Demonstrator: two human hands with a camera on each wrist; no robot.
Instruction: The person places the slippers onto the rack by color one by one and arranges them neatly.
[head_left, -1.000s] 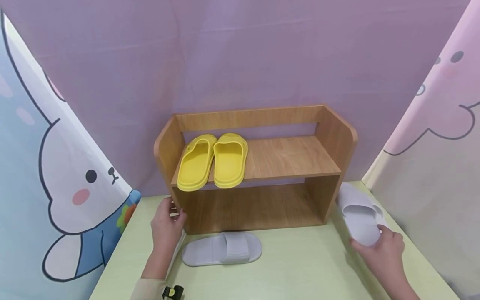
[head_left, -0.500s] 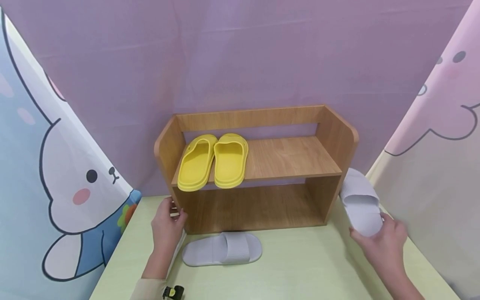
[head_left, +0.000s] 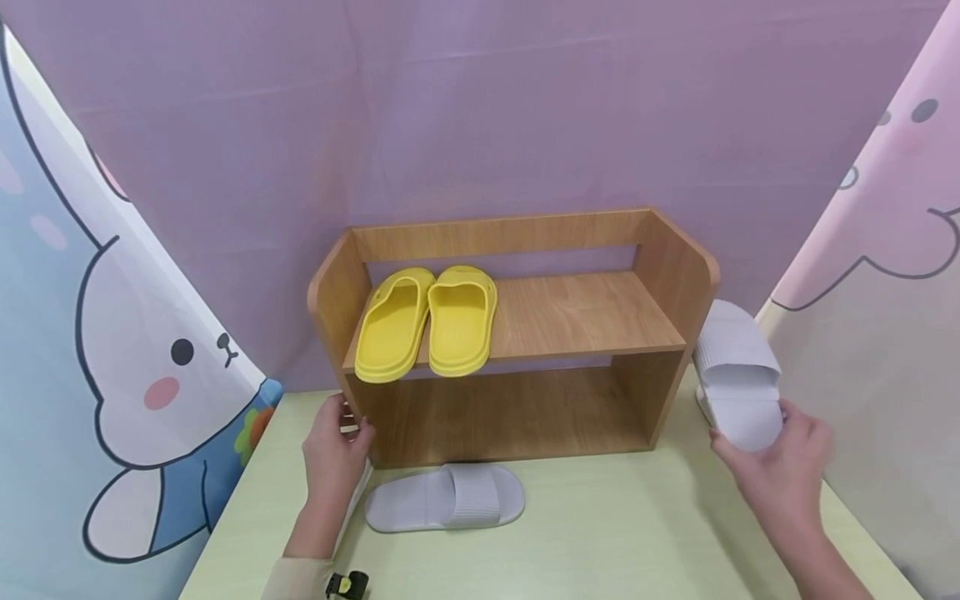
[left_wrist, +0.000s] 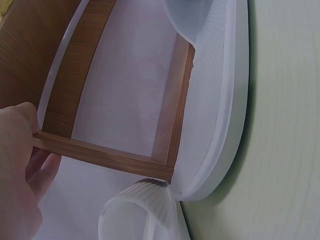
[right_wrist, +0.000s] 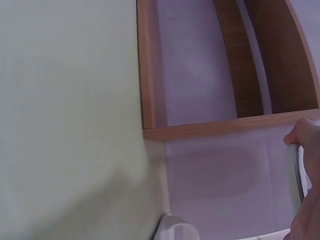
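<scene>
My left hand (head_left: pixel 335 450) grips the front edge of the left side panel of a wooden two-tier shoe rack (head_left: pixel 585 312); in the left wrist view, fingers and thumb lie on either side of that panel. My right hand (head_left: pixel 783 467) holds a grey slide slipper (head_left: pixel 742 417) by its heel end, raised beside the rack's right panel, toe pointing away. The right wrist view catches only the edge of this slipper (right_wrist: pixel 295 175). Another grey slipper (head_left: pixel 446 498) lies sideways before the rack. A pair of yellow clogs (head_left: pixel 459 329) sits on the upper shelf's left half.
Beside the left panel lies another pale slipper (left_wrist: pixel 130 215), mostly hidden by the left hand in the head view. One more slipper (right_wrist: pixel 177 230) rests on the pale green table (head_left: pixel 600 533) right of the rack. A purple cloth (head_left: pixel 510 108) hangs behind.
My right hand has lifted the grey slipper upward and slightly right, from low beside the rack to about upper-shelf height. My left hand keeps its place on the panel.
</scene>
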